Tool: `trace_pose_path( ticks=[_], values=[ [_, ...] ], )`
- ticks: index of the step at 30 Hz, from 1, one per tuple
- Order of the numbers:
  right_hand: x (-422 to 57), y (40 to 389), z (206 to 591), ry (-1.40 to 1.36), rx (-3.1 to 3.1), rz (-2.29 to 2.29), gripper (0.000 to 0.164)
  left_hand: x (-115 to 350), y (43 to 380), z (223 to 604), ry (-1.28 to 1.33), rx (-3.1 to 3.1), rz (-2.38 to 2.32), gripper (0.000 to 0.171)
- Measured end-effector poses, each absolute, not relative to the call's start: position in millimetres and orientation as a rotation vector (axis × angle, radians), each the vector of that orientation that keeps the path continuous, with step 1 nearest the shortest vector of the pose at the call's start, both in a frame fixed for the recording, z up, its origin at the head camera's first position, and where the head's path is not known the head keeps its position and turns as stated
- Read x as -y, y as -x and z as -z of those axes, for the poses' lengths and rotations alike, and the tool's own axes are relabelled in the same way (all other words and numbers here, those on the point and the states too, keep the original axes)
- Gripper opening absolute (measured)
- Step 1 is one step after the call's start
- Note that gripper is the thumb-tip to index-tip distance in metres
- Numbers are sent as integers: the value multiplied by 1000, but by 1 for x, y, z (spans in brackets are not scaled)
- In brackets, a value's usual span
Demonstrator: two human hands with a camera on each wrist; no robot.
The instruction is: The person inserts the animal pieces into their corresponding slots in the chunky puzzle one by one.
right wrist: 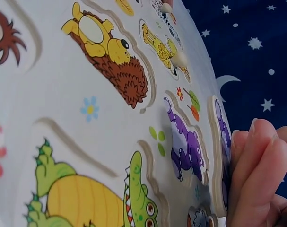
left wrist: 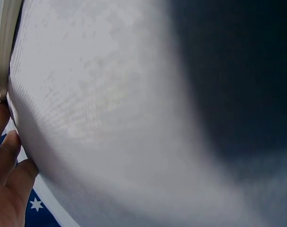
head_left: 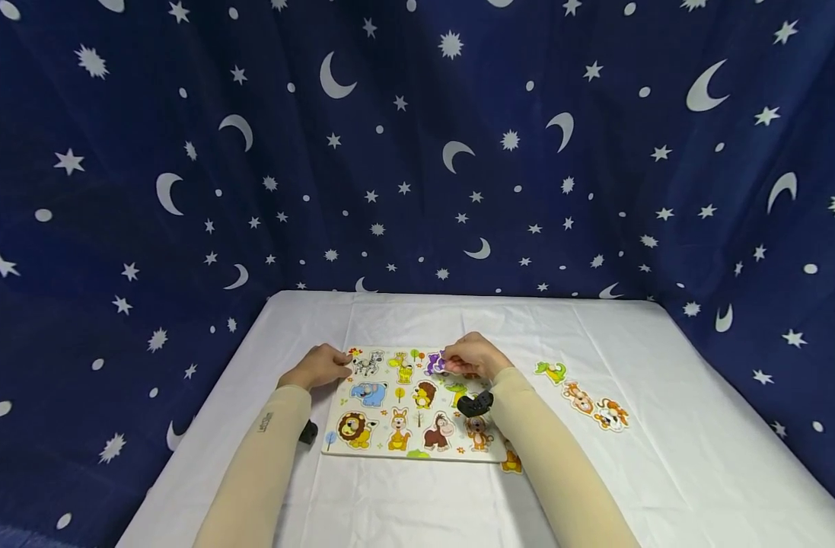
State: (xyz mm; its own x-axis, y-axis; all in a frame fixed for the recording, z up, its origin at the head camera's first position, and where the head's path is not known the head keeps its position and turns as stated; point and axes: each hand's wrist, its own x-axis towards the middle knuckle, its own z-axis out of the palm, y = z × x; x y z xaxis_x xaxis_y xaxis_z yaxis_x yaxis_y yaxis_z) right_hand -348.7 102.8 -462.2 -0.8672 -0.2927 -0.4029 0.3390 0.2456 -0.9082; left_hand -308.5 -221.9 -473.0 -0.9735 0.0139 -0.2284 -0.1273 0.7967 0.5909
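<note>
A wooden animal puzzle board [head_left: 383, 449] lies on the table under both hands. At its left edge, my left hand [head_left: 321, 365] holds the rim; the left wrist view shows those fingers [left wrist: 20, 177] against the board's side. My right hand [head_left: 477, 355] is over the far right part of the board. Between its fingers and thumb it pinches a purple hippo puzzle piece [right wrist: 222, 156], tilted on edge beside the printed hippo recess [right wrist: 186, 149]. The giraffe piece [right wrist: 158, 49] sits in its slot with a knob on top. The hedgehog recess [right wrist: 110, 56] and crocodile recess [right wrist: 86, 198] show bare prints.
Loose pieces lie right of the board: a crocodile piece [head_left: 550, 371], an orange animal piece [head_left: 579, 397] and a striped one [head_left: 611, 415]. Another orange piece [head_left: 511, 460] is partly covered at the board's near right corner. A white cloth [head_left: 664, 472] covers the table; a starry curtain [head_left: 417, 152] hangs behind.
</note>
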Motion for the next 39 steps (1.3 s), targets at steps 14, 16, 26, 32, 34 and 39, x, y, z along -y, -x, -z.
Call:
trace_pose_path(
  ticks=[14, 16, 26, 32, 34, 39],
  values=[
    [-98, 350, 469, -33, -2025, 1642, 14, 222, 309, 483, 159, -2739, -983, 43],
    [-97, 351, 470, -34, -2021, 1645, 15, 222, 309, 482, 177, -2736, -992, 43],
    [-91, 352, 479, -63, -1992, 1670, 12, 221, 309, 480, 183, -2751, -954, 42],
    [-87, 352, 485, -83, -1979, 1676, 10, 221, 309, 484, 179, -2751, -930, 41],
    [-86, 353, 485, -80, -1985, 1678, 10, 222, 309, 483, 179, -2756, -937, 41],
    [-84, 356, 480, -66, -1988, 1679, 10, 222, 310, 479, 180, -2759, -960, 42]
  ],
)
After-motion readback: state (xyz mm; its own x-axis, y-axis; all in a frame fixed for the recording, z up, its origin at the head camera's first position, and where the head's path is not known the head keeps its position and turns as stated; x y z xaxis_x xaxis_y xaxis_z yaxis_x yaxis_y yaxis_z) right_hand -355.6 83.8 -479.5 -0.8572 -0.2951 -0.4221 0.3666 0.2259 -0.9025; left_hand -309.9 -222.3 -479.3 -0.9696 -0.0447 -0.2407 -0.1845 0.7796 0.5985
